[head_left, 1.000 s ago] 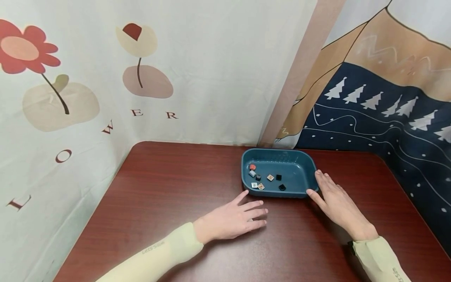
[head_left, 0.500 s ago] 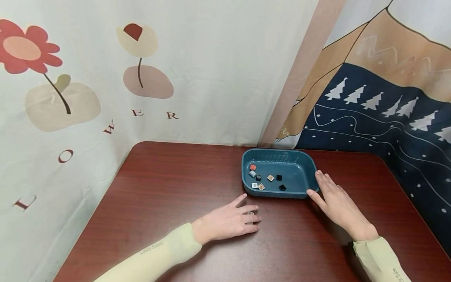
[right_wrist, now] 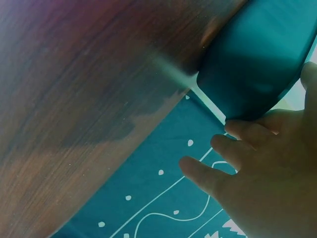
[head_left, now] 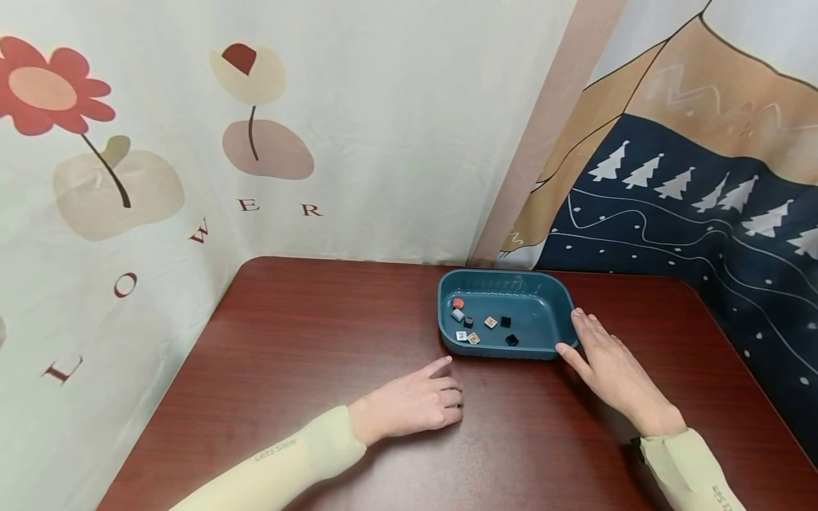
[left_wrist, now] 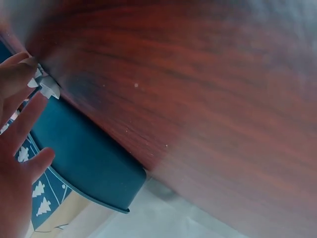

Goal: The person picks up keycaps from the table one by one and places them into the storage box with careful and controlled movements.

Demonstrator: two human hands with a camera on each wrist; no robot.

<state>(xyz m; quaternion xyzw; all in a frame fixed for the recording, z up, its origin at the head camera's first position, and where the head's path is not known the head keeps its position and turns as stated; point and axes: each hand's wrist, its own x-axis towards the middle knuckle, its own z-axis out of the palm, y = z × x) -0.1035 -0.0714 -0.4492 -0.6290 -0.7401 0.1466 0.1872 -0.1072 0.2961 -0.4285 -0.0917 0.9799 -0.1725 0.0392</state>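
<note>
Toward the right of the table, the blue rectangular tray [head_left: 543,350] holds several small cubes, among them a red cube [head_left: 458,303], a printed white cube [head_left: 461,336] and a black cube [head_left: 512,340]. My left hand [head_left: 415,403] is in front of the tray, its fingers curled down and the one nearest the tray stretched out. In the left wrist view, a small angular grey-white piece [left_wrist: 50,88] sits at its fingertips; from the head view that piece is hidden. My right hand [head_left: 616,369] touches the tray's right end with straight fingers.
The brown wooden table [head_left: 319,305] extends on both sides of the tray. Behind stand a white curtain [head_left: 396,128] with flower prints and a dark blue cloth [head_left: 690,213] with tree prints, close to the tray's back rim.
My left fingers have curled in from a spread position, and their tips have drawn back left. A pale piece seen between them is now covered. The right hand and tray stay put.
</note>
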